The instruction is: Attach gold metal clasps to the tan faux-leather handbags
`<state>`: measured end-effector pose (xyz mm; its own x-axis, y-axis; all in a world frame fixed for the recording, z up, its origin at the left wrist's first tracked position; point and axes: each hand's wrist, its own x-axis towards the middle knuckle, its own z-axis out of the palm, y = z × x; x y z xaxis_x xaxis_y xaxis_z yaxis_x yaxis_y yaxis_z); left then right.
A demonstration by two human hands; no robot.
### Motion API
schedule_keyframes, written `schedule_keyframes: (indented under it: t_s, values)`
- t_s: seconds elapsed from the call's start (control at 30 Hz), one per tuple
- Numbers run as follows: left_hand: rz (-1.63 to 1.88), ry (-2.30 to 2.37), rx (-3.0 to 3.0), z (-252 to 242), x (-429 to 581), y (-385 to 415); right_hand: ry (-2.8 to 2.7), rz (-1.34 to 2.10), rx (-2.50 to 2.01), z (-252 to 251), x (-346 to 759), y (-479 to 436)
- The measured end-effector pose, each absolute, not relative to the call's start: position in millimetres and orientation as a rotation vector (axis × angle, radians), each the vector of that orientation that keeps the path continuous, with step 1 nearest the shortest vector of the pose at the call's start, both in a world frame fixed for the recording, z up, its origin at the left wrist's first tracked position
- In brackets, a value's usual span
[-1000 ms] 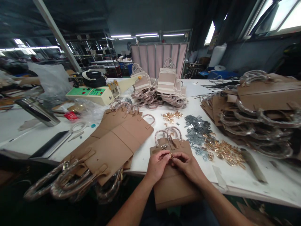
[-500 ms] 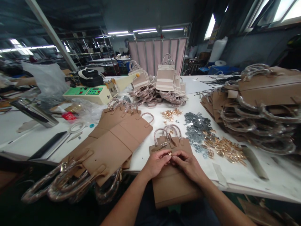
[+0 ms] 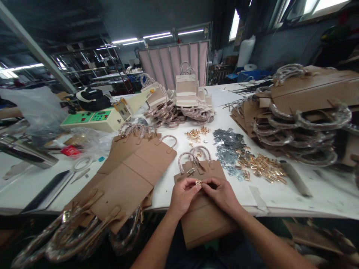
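A small gold metal clasp piece (image 3: 198, 182) sits between the fingertips of both my hands, above a brown handbag panel (image 3: 202, 213). My left hand (image 3: 183, 196) pinches it from the left, thumb and forefinger together. From the other side my right hand (image 3: 220, 192) grips it with thumb and forefinger. The panel hangs partly over the table's front edge, and its plastic-wrapped handles (image 3: 206, 153) point away from me. Another gold fitting (image 3: 191, 172) lies at the panel's upper left. The exact shape of the piece in my fingers is partly hidden.
Left lies a stack of brown bag panels (image 3: 131, 175). Beyond my right hand are piles of grey metal plates (image 3: 228, 144) and gold fittings (image 3: 262, 166). More wrapped bags (image 3: 308, 97) are heaped at right. A green-fronted machine (image 3: 92, 117) and a steel flask (image 3: 28, 151) stand at left.
The view has turned slightly right, so the table's things appear shifted left. My hands stay together over the panel, and the gold piece now shows more fully between my fingertips.
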<state>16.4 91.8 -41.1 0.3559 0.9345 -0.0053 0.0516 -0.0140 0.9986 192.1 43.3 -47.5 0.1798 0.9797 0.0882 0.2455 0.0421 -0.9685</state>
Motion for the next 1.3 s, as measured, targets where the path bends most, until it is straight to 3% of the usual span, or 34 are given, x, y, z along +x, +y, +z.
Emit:
schedule_keyframes:
  t_s: [0.73, 1.0, 1.3]
  values:
    - [0.842, 1.033, 1.498, -46, 12, 94, -1.323, 0.965, -1.262, -49, 196, 39]
    - [0.974, 0.946, 1.502, -45, 14, 93, -1.21, 1.197, -1.28, -37, 204, 44]
    - [0.937, 0.977, 1.572, -46, 16, 85, -1.451, 1.052, -1.34, -43, 200, 47]
